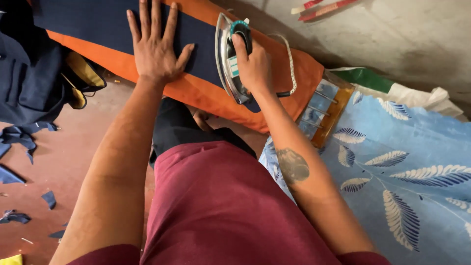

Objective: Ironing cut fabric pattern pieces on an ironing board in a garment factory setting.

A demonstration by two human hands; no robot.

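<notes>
A strip of dark navy fabric lies along an orange-covered ironing board. My left hand rests flat on the fabric with fingers spread. My right hand grips the black handle of an electric iron, which sits on the fabric just right of my left hand. Its white cord loops over the board behind my wrist.
Navy garments are piled at the left, with fabric scraps on the red floor. A blue leaf-print cloth covers the surface to the right. A metal iron rest sits at the board's end.
</notes>
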